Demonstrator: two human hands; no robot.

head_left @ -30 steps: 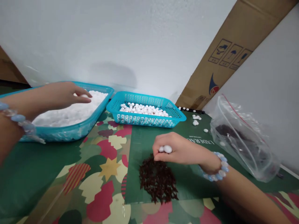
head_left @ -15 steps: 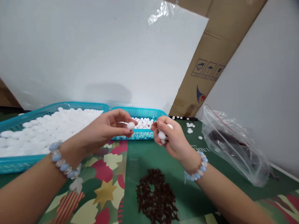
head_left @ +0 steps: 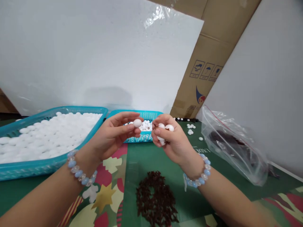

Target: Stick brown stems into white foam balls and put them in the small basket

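Observation:
Between the thumb and fingers of my left hand (head_left: 115,132) is a small white foam ball (head_left: 137,123). My right hand (head_left: 174,138) is closed around several white balls (head_left: 169,127), with bits of brown showing among them at the fingertips. The two hands face each other a short gap apart, above the table. Behind them a small teal basket (head_left: 144,137) holds more white balls, some with brown specks. Below my right hand a pile of dark brown small pieces (head_left: 156,200) lies on the green cover; their kind is too small to make out.
A large teal basket (head_left: 47,162) full of white balls stands at the left. On the right lies a clear zip bag (head_left: 236,151) with dark contents. Loose white balls (head_left: 190,131) are scattered near the cardboard (head_left: 201,63). A white board (head_left: 106,56) stands behind.
My left hand has moved right with its ball, closer to my right hand. My right hand has turned slightly, showing more of the white balls. The view has shifted a little.

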